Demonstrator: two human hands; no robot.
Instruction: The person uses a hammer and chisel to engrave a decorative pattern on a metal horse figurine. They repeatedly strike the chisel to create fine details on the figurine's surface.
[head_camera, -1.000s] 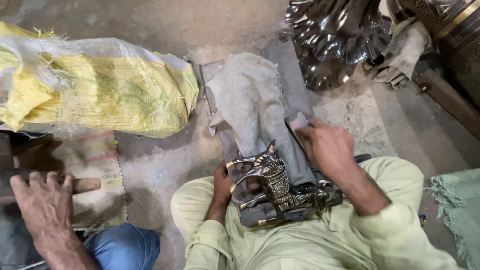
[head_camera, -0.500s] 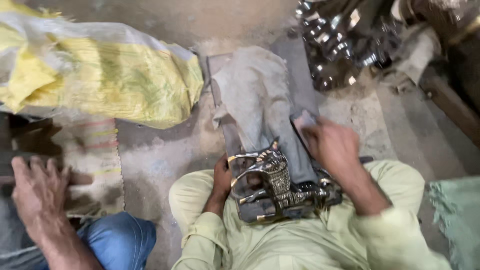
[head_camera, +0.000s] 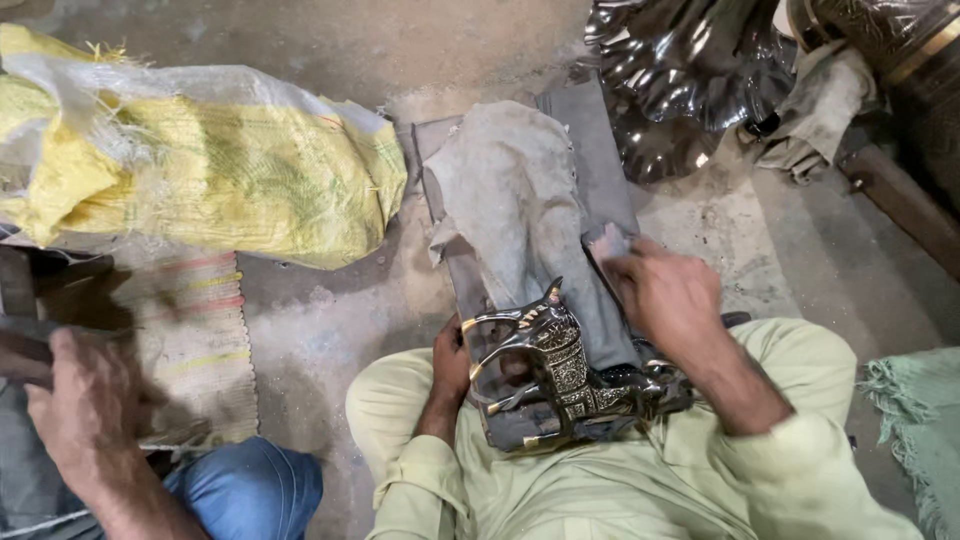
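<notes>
Steadying a dark metal horse figurine (head_camera: 560, 375) on the lap, left hand (head_camera: 452, 365) fingers closed around it, freeing right hand (head_camera: 665, 292) fingers to pinch a small pad (head_camera: 606, 243) against the grey cloth (head_camera: 520, 200).

Metalcraft workshop: gritty concrete floor (head_camera: 330, 330), stacked metalware (head_camera: 690, 70), sack (head_camera: 200, 160).

The left hand (head_camera: 452, 362) is held low between the knees, fingers curled inward, wrist bent — its forearm is drawn close to the body. The right hand (head_camera: 668, 295) is stretched forward, palm down, fingers pressed flat — slightly blurred.
</notes>
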